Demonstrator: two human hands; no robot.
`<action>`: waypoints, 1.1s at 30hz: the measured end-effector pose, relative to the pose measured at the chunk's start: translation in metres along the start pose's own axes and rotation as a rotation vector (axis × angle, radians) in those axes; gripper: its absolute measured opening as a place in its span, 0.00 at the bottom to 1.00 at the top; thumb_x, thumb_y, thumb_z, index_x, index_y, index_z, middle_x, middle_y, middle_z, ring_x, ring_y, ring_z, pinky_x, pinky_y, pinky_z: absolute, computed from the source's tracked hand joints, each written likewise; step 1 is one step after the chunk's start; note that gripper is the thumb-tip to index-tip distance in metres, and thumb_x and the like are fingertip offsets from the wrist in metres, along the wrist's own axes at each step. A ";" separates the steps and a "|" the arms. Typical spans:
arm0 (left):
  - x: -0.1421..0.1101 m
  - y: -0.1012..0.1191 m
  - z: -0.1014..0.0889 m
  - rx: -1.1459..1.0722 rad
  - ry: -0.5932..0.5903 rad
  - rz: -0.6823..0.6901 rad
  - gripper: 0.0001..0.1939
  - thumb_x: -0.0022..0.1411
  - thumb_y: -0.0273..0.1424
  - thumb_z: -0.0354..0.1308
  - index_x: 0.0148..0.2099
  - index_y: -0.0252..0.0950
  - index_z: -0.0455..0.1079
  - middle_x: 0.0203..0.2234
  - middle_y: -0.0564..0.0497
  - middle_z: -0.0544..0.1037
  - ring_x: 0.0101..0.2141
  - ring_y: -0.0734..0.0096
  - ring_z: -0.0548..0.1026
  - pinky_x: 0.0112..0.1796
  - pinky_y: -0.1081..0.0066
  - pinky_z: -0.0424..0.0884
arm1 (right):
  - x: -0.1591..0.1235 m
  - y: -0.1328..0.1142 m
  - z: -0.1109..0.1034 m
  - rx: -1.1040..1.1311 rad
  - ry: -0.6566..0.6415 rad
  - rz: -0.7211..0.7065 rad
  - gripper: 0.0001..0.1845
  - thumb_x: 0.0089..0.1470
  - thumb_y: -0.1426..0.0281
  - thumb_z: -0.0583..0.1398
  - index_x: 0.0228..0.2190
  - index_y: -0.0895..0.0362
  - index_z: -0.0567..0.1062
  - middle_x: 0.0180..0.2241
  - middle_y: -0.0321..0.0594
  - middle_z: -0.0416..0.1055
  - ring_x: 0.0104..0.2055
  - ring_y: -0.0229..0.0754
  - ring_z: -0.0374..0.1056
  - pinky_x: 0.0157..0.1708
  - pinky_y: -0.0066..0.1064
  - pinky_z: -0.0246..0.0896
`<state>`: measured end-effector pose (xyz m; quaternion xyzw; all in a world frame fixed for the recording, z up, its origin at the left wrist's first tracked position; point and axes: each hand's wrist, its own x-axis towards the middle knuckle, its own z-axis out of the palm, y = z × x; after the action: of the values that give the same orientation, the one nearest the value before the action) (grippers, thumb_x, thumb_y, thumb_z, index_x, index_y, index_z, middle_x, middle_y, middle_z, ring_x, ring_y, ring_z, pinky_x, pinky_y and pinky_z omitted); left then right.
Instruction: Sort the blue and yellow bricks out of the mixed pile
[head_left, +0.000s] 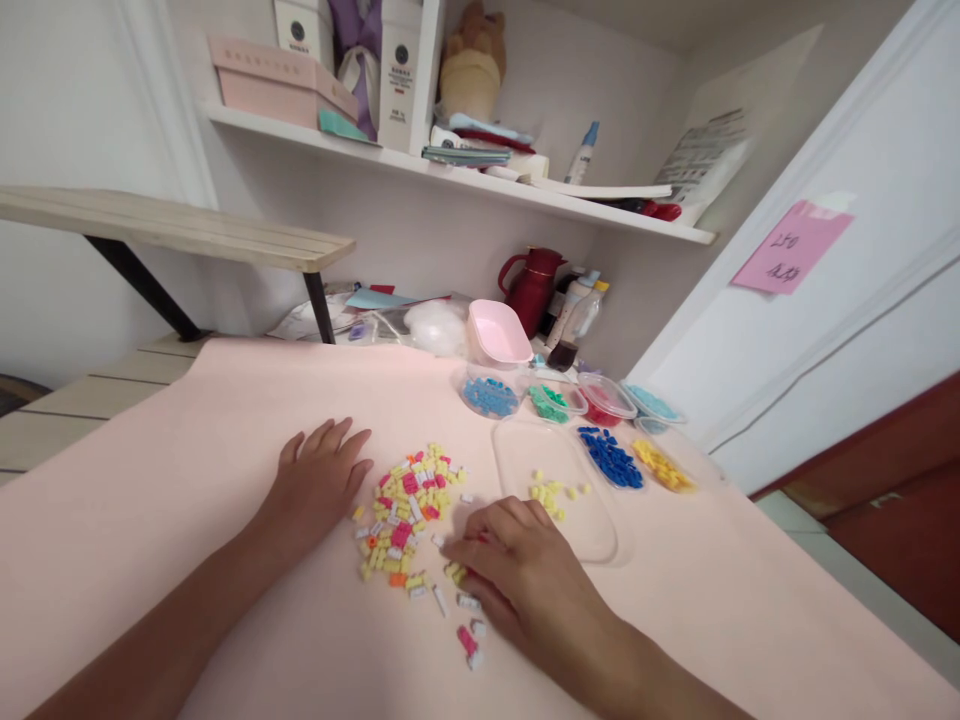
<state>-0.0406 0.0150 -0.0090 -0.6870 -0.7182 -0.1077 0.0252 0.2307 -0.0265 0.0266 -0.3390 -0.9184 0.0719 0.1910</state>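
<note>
Small bricks [409, 484], likely light, stiff, best pinched by their sides; left hand [315, 490], fingers spread; right hand [544, 580], fingers curled, grip indiscernible.

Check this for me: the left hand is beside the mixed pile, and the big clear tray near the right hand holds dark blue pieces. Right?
Not quite: the head view shows pale yellow pieces, not dark blue, in the big clear tray near the right hand. The left hand is beside the mixed pile.
</note>
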 end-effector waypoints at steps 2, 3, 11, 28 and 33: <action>0.000 0.000 -0.001 0.007 -0.007 0.000 0.25 0.69 0.37 0.39 0.63 0.42 0.64 0.65 0.45 0.62 0.65 0.56 0.57 0.61 0.50 0.49 | 0.000 0.002 0.000 0.002 0.013 0.017 0.14 0.59 0.73 0.60 0.46 0.47 0.75 0.43 0.39 0.72 0.45 0.44 0.63 0.44 0.39 0.53; 0.000 0.000 -0.001 0.011 -0.011 0.000 0.25 0.69 0.37 0.39 0.63 0.42 0.63 0.65 0.45 0.62 0.65 0.56 0.57 0.61 0.50 0.49 | -0.001 0.002 -0.001 0.003 0.013 0.025 0.13 0.59 0.72 0.60 0.45 0.48 0.75 0.43 0.39 0.72 0.45 0.44 0.63 0.44 0.39 0.53; 0.001 0.000 -0.001 -0.004 0.002 0.004 0.25 0.68 0.37 0.39 0.63 0.41 0.64 0.65 0.44 0.62 0.64 0.55 0.57 0.61 0.49 0.49 | -0.001 -0.001 0.002 -0.042 0.031 0.017 0.03 0.59 0.70 0.61 0.34 0.51 0.77 0.38 0.37 0.74 0.43 0.43 0.64 0.44 0.38 0.53; 0.001 0.002 -0.003 0.021 -0.029 -0.002 0.25 0.69 0.37 0.40 0.63 0.41 0.63 0.65 0.45 0.61 0.65 0.55 0.56 0.61 0.49 0.49 | -0.015 0.054 -0.055 -0.428 0.152 0.250 0.06 0.55 0.75 0.61 0.32 0.51 0.78 0.43 0.40 0.75 0.46 0.50 0.68 0.46 0.46 0.54; -0.001 0.002 -0.005 0.022 -0.038 -0.003 0.25 0.69 0.37 0.39 0.64 0.41 0.63 0.66 0.45 0.60 0.65 0.56 0.56 0.61 0.50 0.49 | -0.012 0.046 -0.050 -0.387 0.171 0.194 0.16 0.55 0.76 0.61 0.44 0.50 0.76 0.47 0.43 0.74 0.49 0.51 0.67 0.48 0.47 0.54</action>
<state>-0.0392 0.0132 -0.0037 -0.6874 -0.7208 -0.0868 0.0188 0.2860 0.0004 0.0565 -0.4609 -0.8586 -0.1166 0.1917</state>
